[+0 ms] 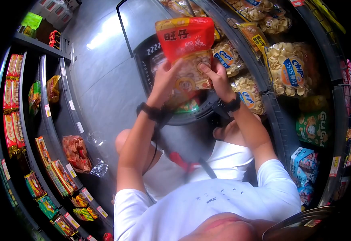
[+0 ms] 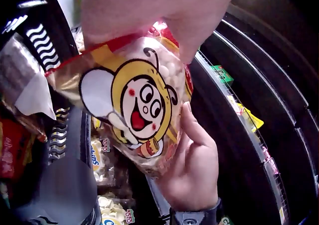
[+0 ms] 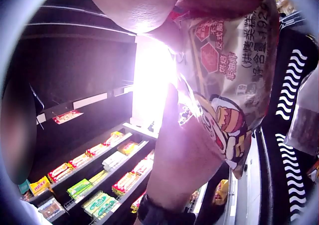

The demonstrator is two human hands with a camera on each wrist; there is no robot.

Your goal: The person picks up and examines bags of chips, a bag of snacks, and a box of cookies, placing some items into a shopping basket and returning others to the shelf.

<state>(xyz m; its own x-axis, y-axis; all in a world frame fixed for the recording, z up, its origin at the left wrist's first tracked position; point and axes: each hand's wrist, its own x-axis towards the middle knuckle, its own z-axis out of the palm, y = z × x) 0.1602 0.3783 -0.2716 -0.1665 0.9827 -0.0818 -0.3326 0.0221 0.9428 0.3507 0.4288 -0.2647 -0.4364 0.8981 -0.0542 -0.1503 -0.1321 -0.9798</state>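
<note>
A red and clear snack bag [image 1: 185,48] with a cartoon face is held up in front of me by both hands. My left hand [image 1: 166,76] grips its lower left edge, fingers curled behind it. At its lower right, my right hand [image 1: 212,74] pinches the bag with the thumb on the front. The left wrist view shows the cartoon face on the bag [image 2: 139,105] and the right hand [image 2: 194,165] cupping its lower edge. In the right wrist view the back of the bag [image 3: 234,85] shows printed text, with the left hand [image 3: 182,155] behind it.
A black shopping basket [image 1: 145,60] stands on the grey floor [image 1: 99,80] just beyond the bag, with packets inside. Shelves of Chips bags [image 1: 289,68] line the right side. Shelves of small snack packs [image 1: 13,104] line the left. My knees are bent under my arms.
</note>
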